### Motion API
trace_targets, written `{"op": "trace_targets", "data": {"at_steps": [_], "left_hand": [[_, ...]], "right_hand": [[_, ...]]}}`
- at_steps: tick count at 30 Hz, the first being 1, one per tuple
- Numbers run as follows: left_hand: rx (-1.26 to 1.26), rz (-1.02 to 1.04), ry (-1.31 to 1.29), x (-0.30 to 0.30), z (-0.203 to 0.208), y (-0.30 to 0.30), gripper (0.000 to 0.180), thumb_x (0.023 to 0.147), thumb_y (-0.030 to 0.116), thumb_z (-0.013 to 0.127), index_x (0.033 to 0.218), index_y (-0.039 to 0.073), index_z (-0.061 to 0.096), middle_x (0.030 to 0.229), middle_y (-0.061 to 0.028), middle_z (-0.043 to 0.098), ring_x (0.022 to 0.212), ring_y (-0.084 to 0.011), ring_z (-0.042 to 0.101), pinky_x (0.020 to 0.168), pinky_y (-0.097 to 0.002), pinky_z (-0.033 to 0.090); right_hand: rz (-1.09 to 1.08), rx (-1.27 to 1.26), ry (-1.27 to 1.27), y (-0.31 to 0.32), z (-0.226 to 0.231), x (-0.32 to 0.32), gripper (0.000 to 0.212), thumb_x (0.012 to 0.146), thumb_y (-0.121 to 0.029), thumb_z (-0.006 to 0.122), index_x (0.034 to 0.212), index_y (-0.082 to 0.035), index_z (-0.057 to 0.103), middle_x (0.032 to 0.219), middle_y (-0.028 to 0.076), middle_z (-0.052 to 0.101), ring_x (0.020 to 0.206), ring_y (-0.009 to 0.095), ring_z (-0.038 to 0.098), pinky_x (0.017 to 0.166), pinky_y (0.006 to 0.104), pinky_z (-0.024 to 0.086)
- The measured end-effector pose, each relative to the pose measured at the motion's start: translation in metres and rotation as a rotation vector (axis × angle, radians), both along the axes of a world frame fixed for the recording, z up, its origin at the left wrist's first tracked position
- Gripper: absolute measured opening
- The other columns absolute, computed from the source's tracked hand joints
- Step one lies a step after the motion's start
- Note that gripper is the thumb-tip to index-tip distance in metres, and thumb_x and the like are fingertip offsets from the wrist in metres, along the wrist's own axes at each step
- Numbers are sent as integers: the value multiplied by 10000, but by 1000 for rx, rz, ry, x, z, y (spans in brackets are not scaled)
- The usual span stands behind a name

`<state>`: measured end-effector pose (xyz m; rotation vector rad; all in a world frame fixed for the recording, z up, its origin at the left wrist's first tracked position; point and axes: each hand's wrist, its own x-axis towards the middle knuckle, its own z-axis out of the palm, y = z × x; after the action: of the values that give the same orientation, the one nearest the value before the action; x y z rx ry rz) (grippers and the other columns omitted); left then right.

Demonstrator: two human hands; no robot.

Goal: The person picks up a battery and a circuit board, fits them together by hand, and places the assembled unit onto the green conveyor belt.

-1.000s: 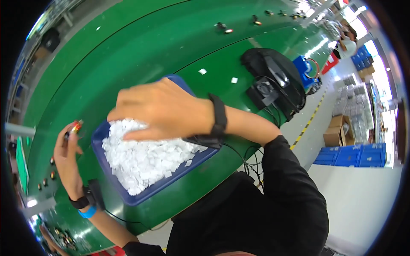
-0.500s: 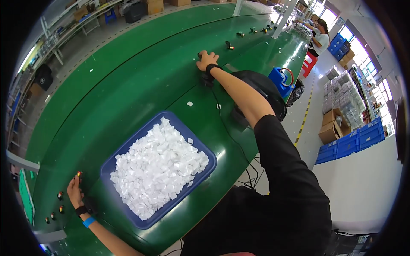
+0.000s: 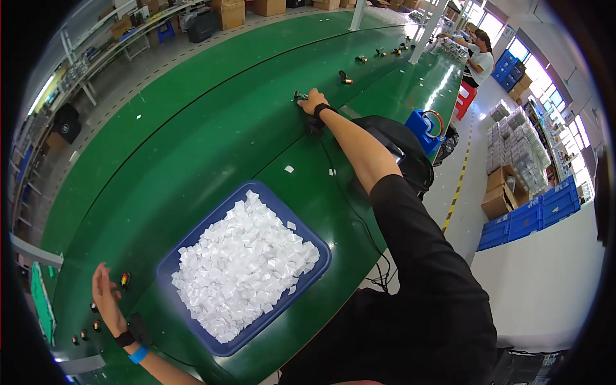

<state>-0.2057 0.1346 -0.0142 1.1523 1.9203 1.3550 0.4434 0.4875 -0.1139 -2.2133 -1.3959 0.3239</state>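
A blue tray (image 3: 316, 251) heaped with small white squares (image 3: 240, 269) sits on the green conveyor belt (image 3: 192, 147) in front of me. My right hand (image 3: 311, 101) is stretched far out across the belt, fingers curled onto a small dark part (image 3: 299, 97). My left hand (image 3: 104, 296) lies at the lower left with fingers apart, right beside a small red and yellow part (image 3: 124, 280); it holds nothing. Both wrists wear dark bands.
More small parts (image 3: 346, 79) dot the belt further along. A black bag (image 3: 398, 151) and a blue container (image 3: 425, 125) stand right of the belt. Another person (image 3: 478, 58) works at the far end. Blue crates (image 3: 532, 215) and cardboard boxes (image 3: 499, 196) line the right.
My right hand left the tray of white squares and reached far out to the small dark part. My left hand slid lower left along the belt edge.
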Motion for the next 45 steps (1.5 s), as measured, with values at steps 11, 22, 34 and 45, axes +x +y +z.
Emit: {"op": "trace_targets", "data": {"at_steps": [11, 22, 34, 45], "left_hand": [[112, -350, 13, 104, 57, 0, 318, 988, 249, 580, 1223, 36, 605, 1003, -33, 617, 672, -33, 475, 537, -184, 339], [54, -690, -104, 175, 70, -23, 330, 1005, 252, 545, 1251, 34, 563, 1067, -45, 668, 822, -82, 579, 613, -198, 441], [221, -581, 146, 199, 73, -40, 192, 835, 91, 752, 945, 9, 617, 931, -46, 615, 745, -76, 564, 586, -191, 435], [349, -678, 210, 187, 71, -37, 156, 868, 146, 730, 917, 15, 661, 846, -52, 601, 648, -89, 513, 543, -226, 406]], "right_hand": [[452, -41, 911, -15, 39, -44, 333, 897, -141, 660, 1141, 59, 555, 975, 141, 656, 734, 210, 664, 663, 382, 627], [1363, 297, 619, -298, 172, -241, 273, 874, -19, 683, 1142, -16, 629, 934, 25, 536, 783, 68, 598, 648, 210, 542], [1430, 307, 595, -313, 162, -238, 184, 820, 14, 731, 987, -24, 662, 885, 52, 612, 729, 103, 608, 591, 211, 501], [1392, 692, 98, -304, 163, -229, 163, 749, 23, 768, 885, -37, 700, 760, 44, 600, 591, 150, 574, 481, 237, 428]]}}
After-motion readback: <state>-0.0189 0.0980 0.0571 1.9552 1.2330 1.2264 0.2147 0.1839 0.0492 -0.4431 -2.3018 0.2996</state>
